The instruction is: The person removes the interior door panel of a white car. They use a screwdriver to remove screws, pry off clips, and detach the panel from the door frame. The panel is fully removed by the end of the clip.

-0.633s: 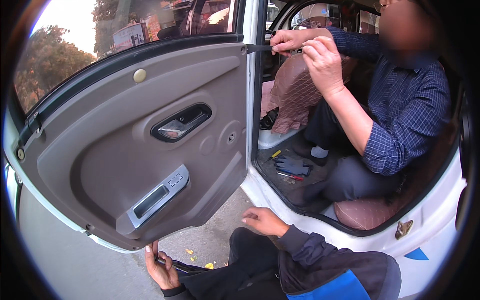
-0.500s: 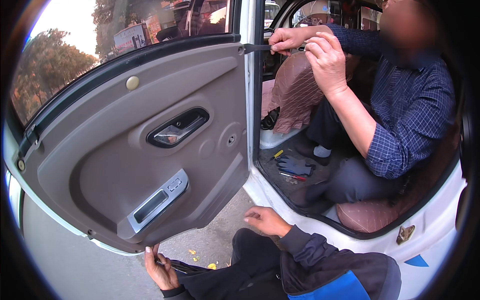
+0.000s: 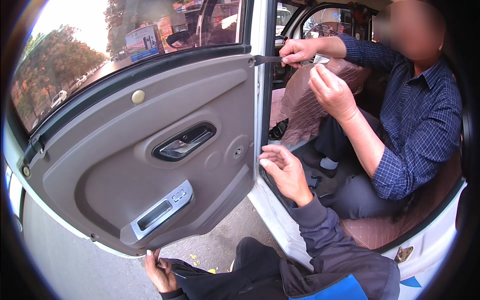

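Note:
The car door's grey-brown panel (image 3: 120,165) fills the left, with a dark inner handle (image 3: 184,141) and a silver switch plate (image 3: 162,210). My left hand (image 3: 160,272) is at the panel's lower edge, its fingers curled around something dark that I cannot make out. My right hand (image 3: 286,175) is raised beside the door's hinge-free edge, open with fingers apart and nothing in it. A person in a checked shirt (image 3: 417,120) sits in the car; one of their hands (image 3: 299,51) grips a flat dark strip (image 3: 268,60) at the panel's upper corner. Their other hand (image 3: 332,92) is raised, fingers pinched.
A white door sill (image 3: 275,215) edges the opening, with a metal latch (image 3: 404,254) at lower right. A glove (image 3: 313,180) lies on the car floor, partly behind my right hand. A quilted seat cover (image 3: 310,100) is further in. Yellow leaves (image 3: 195,260) lie on the pavement.
My right hand has risen from low by the sill to beside the door edge and now hides part of the car floor. My left hand stays at the panel's lower edge. The view has shifted slightly.

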A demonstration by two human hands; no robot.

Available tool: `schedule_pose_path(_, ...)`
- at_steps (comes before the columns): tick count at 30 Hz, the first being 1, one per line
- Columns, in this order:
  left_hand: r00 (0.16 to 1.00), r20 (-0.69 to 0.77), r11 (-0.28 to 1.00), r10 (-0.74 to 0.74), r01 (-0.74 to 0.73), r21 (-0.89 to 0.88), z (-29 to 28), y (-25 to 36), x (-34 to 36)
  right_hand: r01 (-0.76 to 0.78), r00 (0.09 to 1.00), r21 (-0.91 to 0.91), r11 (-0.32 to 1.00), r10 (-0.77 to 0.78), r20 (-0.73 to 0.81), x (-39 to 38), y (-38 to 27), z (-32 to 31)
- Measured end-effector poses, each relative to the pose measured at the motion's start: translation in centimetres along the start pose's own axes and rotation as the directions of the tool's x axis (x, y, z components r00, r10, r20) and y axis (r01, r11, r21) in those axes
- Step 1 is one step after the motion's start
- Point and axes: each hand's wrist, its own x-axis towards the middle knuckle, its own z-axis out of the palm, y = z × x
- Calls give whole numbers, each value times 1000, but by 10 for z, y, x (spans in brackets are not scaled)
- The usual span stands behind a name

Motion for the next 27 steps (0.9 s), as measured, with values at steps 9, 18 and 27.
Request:
schedule_pose_path(9,999,-33,999,-7,8,31,-1,-2,0,-6,999,-103,995,11,46,-19,6,5)
schedule_pose_path(18,998,-62,1000,-17,16,-14,-6,2,0,110,993,-108,988,-113,-25,26,-19,-3)
schedule_pose_path(27,998,-60,1000,18,-20,-22,-15,3,0,260,958,-16,965,-260,-123,146,-36,2)
